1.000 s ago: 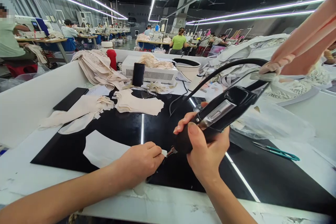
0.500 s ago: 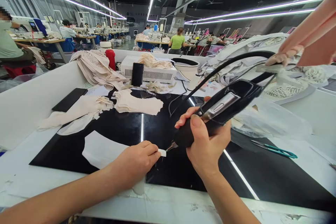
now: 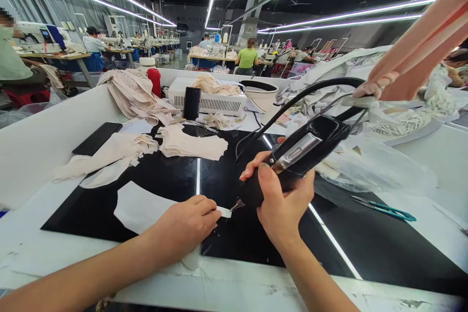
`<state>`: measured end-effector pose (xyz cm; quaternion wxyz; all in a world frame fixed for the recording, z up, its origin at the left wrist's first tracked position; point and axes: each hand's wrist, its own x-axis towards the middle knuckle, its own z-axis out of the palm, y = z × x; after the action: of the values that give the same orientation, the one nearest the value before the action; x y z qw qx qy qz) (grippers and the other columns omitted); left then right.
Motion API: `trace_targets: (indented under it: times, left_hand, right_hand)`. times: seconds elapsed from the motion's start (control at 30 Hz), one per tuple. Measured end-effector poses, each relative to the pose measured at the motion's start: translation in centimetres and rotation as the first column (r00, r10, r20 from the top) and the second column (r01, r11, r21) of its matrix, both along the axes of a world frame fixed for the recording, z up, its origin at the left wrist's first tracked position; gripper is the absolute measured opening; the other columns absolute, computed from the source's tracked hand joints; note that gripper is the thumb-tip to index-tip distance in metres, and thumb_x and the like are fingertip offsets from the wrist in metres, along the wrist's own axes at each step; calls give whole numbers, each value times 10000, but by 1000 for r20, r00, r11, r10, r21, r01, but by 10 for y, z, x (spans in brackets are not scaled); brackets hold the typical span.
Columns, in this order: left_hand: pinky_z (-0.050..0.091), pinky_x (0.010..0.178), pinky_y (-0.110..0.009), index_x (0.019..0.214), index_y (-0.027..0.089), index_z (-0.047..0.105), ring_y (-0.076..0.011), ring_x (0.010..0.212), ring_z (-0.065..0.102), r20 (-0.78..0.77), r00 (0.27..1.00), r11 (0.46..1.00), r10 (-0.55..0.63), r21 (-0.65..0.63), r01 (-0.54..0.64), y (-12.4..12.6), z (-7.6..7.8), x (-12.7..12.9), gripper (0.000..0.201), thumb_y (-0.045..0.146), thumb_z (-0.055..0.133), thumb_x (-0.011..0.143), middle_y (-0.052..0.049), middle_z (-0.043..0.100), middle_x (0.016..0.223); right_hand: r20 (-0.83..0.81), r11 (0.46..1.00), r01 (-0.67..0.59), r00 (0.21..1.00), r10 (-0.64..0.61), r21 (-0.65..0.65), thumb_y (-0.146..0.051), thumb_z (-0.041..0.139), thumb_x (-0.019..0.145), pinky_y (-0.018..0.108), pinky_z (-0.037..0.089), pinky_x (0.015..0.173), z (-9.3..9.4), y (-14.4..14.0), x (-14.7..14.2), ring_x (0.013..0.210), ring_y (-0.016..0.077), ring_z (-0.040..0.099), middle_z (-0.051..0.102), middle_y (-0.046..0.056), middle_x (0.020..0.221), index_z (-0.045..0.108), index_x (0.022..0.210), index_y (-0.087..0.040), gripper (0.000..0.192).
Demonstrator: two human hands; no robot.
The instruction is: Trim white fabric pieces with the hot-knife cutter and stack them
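My left hand (image 3: 190, 222) pinches the narrow end of a pale fabric piece (image 3: 141, 207) against the black board (image 3: 161, 175). A short strip of the cloth sticks out past my fingertips. My right hand (image 3: 283, 202) is wrapped round a black corded handheld tool (image 3: 310, 148) with a silver plate on its side. The tool slants down to the left. Its small metal tip (image 3: 237, 204) is at the end of the strip; whether it touches the cloth I cannot tell. A knotted peach cloth band (image 3: 376, 83) is tied to the tool's upper end.
Stacked fabric pieces (image 3: 192, 144) and a bunched pile (image 3: 109, 156) lie behind my left hand. Teal-handled snips (image 3: 389, 209) and a clear plastic bag (image 3: 380, 165) are at right. A vented white box (image 3: 208, 102) and a phone (image 3: 192, 103) stand behind. People sew farther off.
My right hand and the tool have shifted slightly left, the band swinging left with them. My left hand has slid a little left, baring more of the strip.
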<state>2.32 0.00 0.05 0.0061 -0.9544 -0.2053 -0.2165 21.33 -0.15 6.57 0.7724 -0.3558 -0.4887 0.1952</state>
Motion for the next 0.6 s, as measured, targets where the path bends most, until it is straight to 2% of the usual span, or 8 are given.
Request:
trace_targets:
  times: [0.23, 0.47, 0.6]
  left_hand:
    - [690, 845, -356, 1136, 137, 692, -259, 1021, 744, 13, 1000, 1000, 27, 8, -27, -1, -1, -4, 125, 111, 723, 1019, -98, 741, 1137]
    - [683, 828, -335, 1060, 156, 678, -237, 982, 743, 30, 999, 999, 45, 20, -45, -1, -2, 0, 66, 96, 662, 1039, -70, 730, 1066]
    - [677, 826, -331, 1058, 160, 672, -235, 977, 743, 44, 998, 998, 54, 27, -55, -2, -3, 1, 47, 115, 661, 1049, -73, 731, 1055]
  right_hand:
    - [10, 1000, -9, 1000, 9, 15, -434, 907, 876, 261, 604, 564, 0, 1, 2, 584, 114, 667, 724, -72, 814, 624, 998, -271, 348]
    - [-58, 999, -31, 998, 32, 14, -448, 928, 845, 266, 607, 547, 7, 9, -7, 563, 114, 651, 713, -81, 797, 651, 1132, -266, 438]
    - [-53, 997, -75, 996, 76, 19, -458, 922, 852, 267, 607, 549, 5, 13, -14, 562, 117, 659, 722, -78, 793, 642, 1093, -267, 416]
